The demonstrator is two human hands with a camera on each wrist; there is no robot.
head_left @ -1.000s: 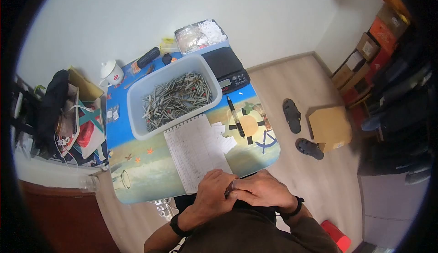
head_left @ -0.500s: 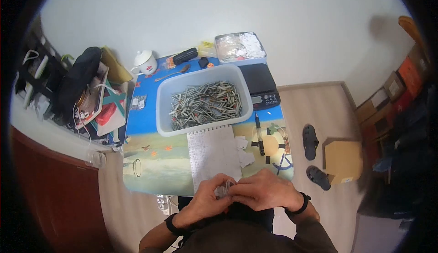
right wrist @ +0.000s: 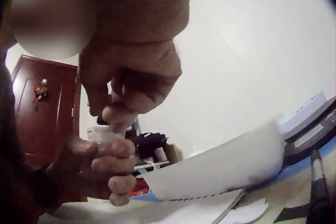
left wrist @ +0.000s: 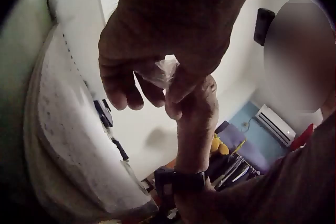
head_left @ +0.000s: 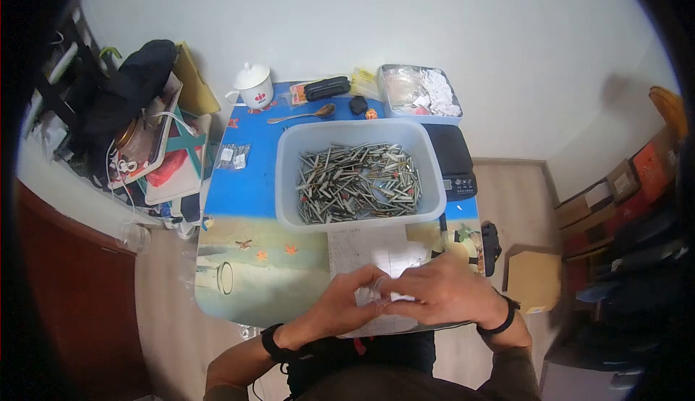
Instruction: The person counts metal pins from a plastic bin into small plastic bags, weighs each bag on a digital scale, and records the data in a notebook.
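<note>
In the head view both hands meet over the near edge of the table. My left hand point(head_left: 337, 305) holds a small clear plastic bag point(left wrist: 167, 70) between thumb and fingers. My right hand point(head_left: 452, 291) pinches at the bag's upper end, its fingertips close against the left ones. A small white piece point(head_left: 400, 297) shows below the right fingers. Under the hands lies a spiral notebook point(head_left: 355, 245) with handwriting, partly covered, with white paper scraps point(head_left: 407, 258) on its right side. Beyond it stands a translucent plastic tub point(head_left: 287, 184) of metal expansion bolts point(head_left: 355, 184).
A black digital scale point(head_left: 452, 158) sits right of the tub, with a tin point(head_left: 449, 119) of white bits behind. A lidded mug point(head_left: 253, 90), a wooden spoon point(head_left: 304, 114) and small bags of parts point(head_left: 233, 156) lie left. A pen point(right wrist: 317, 182) is near the right hand.
The view has shifted, and both hands now reach farther over the notebook. The clear bag has come into sight between the hands, and a white piece now shows under the right fingers.
</note>
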